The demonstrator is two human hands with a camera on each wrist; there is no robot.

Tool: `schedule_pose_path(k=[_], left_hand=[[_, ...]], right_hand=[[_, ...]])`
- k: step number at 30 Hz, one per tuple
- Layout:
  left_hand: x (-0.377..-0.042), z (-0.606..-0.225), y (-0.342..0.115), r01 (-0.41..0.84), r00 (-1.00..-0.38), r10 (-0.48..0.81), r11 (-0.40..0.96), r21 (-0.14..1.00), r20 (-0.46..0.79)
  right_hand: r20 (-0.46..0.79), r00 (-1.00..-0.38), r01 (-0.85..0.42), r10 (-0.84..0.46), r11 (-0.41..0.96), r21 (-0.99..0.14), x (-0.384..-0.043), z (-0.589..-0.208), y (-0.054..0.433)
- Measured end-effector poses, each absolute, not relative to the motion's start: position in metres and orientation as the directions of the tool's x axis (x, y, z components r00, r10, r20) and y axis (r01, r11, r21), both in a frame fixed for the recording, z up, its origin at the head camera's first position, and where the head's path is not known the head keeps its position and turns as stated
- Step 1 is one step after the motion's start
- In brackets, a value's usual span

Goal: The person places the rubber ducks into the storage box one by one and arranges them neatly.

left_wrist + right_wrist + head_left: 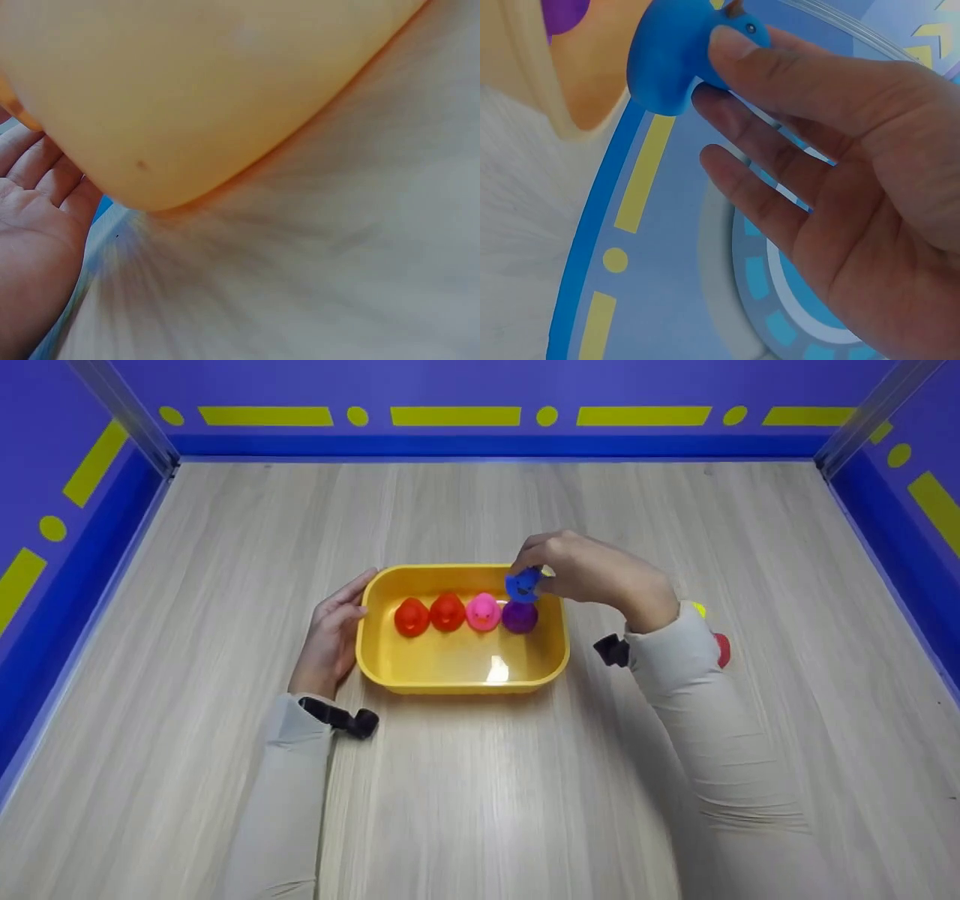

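In the head view, a yellow plastic bin (465, 688) holds a row of rubber ducks: two red ducks (448, 612), a pink duck (484, 613) and a purple duck (520, 617) at the right. My right hand (592, 572) pinches a blue rubber duck (523, 585) by its head, above the bin's right back part. The right wrist view shows my thumb and fingers on that blue duck (664, 60), the lower fingers free. At the bin's left end, my left hand (335, 626) lies against the outer wall. Its fingers are extended in the left wrist view.
A red object (722, 650) and a yellow object (699, 609) lie mostly hidden behind my right sleeve. Blue and purple panels with yellow marks (455, 416) border the wooden-looking table (465, 780) at the back and sides.
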State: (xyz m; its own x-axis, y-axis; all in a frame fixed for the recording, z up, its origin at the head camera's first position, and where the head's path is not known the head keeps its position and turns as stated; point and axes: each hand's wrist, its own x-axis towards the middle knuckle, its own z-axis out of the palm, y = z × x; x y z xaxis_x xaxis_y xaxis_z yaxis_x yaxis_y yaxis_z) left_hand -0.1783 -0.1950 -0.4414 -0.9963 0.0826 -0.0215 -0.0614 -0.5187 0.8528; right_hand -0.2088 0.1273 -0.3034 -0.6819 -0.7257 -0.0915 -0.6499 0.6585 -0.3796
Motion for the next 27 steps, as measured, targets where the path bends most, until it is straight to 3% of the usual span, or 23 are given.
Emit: schedule_pose_path(k=[27], left_hand=[[-0.179, -0.442, -0.195, -0.043, -0.998, 0.069, -0.517, 0.855, -0.009]], right_hand=[[-0.148, -0.583, -0.676, -0.799, 0.578, -0.457, -0.21, -0.31, 0.077]])
